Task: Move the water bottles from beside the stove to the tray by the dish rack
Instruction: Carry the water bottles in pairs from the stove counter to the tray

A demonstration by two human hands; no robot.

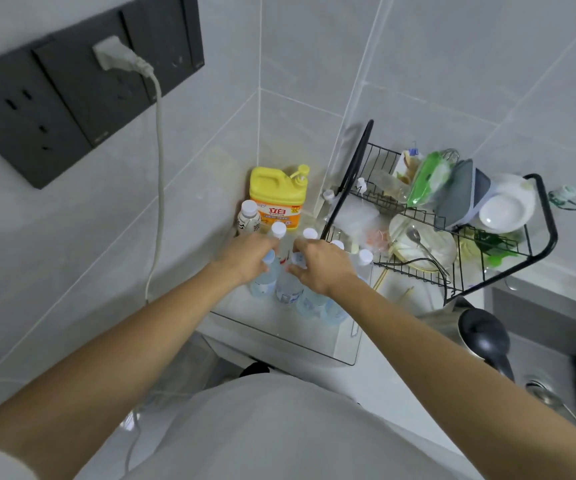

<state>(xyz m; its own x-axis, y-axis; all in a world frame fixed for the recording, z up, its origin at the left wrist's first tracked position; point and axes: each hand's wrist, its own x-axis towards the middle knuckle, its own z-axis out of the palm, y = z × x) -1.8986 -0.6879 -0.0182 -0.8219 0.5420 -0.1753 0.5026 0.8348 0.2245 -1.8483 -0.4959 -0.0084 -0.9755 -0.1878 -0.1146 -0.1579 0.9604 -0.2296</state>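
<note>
1. The left hand wraps the neck of one water bottle; its grip is closed on it.
2. The right hand pinches the cap end of a second bottle, its grip closed too.
3. Both bottles stand on the clear tray, among other bottles, just beside the dish rack.
4. I judge this the placing step: settle each base flat, then loosen the fingers slowly, so neighbours are not knocked.
5. The bottles stand upright, long axis vertical, caps up.
6. The yellow jug stands behind on the bench.
</note>
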